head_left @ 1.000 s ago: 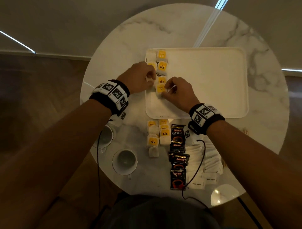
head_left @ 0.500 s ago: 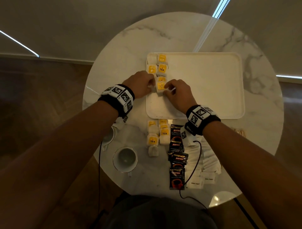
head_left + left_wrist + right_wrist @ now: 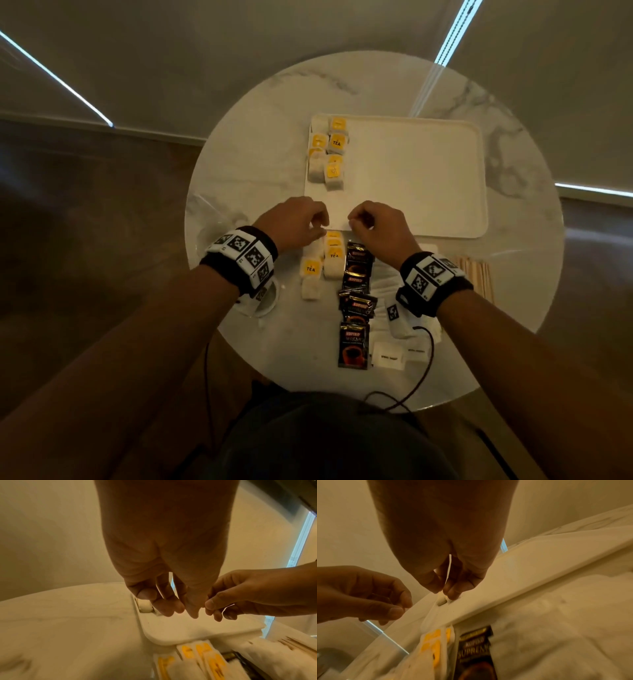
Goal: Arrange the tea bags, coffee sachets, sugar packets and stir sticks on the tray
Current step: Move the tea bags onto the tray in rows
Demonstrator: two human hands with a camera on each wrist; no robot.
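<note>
A cream tray (image 3: pixel 428 178) lies on the round marble table (image 3: pixel 253 164). Two short rows of yellow-labelled tea bags (image 3: pixel 329 154) lie along its left side. My left hand (image 3: pixel 320 222) and right hand (image 3: pixel 352 221) hover side by side over the tray's near left edge, fingers loosely curled and holding nothing. The wrist views show the same: left hand (image 3: pixel 173 609) and right hand (image 3: pixel 443 591) are empty above the tray rim (image 3: pixel 171 638). Just below them on the table lie more tea bags (image 3: pixel 330 262), dark coffee sachets (image 3: pixel 356 298), white sugar packets (image 3: pixel 390 356) and wooden stir sticks (image 3: pixel 478 274).
A white cup (image 3: pixel 262 303) stands on the table under my left wrist. A thin black cable (image 3: pixel 426 370) trails from my right wrist over the sugar packets and the table's near edge. Most of the tray's middle and right is bare.
Both hands let go of the tea bags in the tray's left rows and drew back toward me to the tray's near edge. The tea bags stay where they were laid.
</note>
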